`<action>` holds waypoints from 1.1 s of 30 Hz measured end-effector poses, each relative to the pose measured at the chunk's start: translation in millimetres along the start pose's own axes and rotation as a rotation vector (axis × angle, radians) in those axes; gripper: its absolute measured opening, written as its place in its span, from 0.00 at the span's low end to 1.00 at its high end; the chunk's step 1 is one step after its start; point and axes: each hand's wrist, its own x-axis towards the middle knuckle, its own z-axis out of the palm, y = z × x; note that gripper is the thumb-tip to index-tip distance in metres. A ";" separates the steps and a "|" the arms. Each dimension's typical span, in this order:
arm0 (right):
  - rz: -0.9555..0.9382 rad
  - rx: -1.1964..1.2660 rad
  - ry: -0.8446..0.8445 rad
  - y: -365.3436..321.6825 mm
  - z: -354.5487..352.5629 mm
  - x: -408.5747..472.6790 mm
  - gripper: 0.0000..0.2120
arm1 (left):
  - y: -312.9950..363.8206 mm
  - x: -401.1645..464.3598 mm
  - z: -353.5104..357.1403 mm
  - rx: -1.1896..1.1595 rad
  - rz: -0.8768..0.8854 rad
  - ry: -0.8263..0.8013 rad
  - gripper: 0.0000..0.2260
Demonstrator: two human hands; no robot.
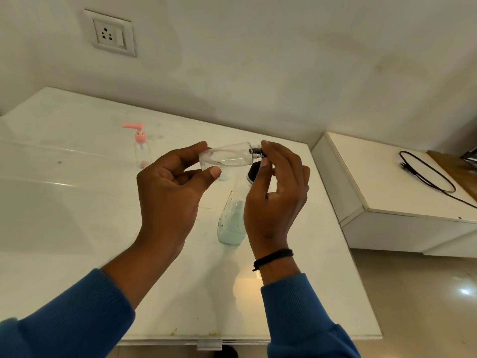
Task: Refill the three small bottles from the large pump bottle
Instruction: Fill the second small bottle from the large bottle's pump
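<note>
A white glossy counter (77, 202) fills the scene against a pale wall, where a white wall socket (109, 33) sits at upper left; to the right stands a lower white cabinet (387, 182) with a black cable (426, 174) looped on its top. A person in blue sleeves (64, 319) works over the counter. The left hand (170, 187) holds a small clear bottle (227, 157) sideways above the counter, its grip clamped on the bottle's base end between thumb and fingers. The right hand (276, 192), a black wristband (273, 257) on its wrist, has its grip pinched on the bottle's dark threaded neck (256, 151). Just below the hands a taller clear bottle (232, 218) with a black-and-white top stands on the counter, a layer of pale bluish liquid in its bottom, partly hidden behind the right hand. Farther back and to the left, well apart from the hands, a small clear bottle with a pink pump (140, 146) stands upright on the counter.
</note>
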 end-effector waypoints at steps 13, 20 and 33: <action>0.013 0.013 -0.033 0.4 0.7 -0.9 0.11 | 0.1 0.3 0.2 -0.012 0.007 0.001 0.19; -0.014 -0.018 -0.031 4.2 3.0 -5.8 0.12 | -1.4 1.5 -2.9 -0.015 -0.006 0.008 0.19; -0.061 -0.087 -0.041 6.6 1.1 -8.8 0.14 | -0.7 -0.5 -2.6 -0.011 -0.006 0.000 0.19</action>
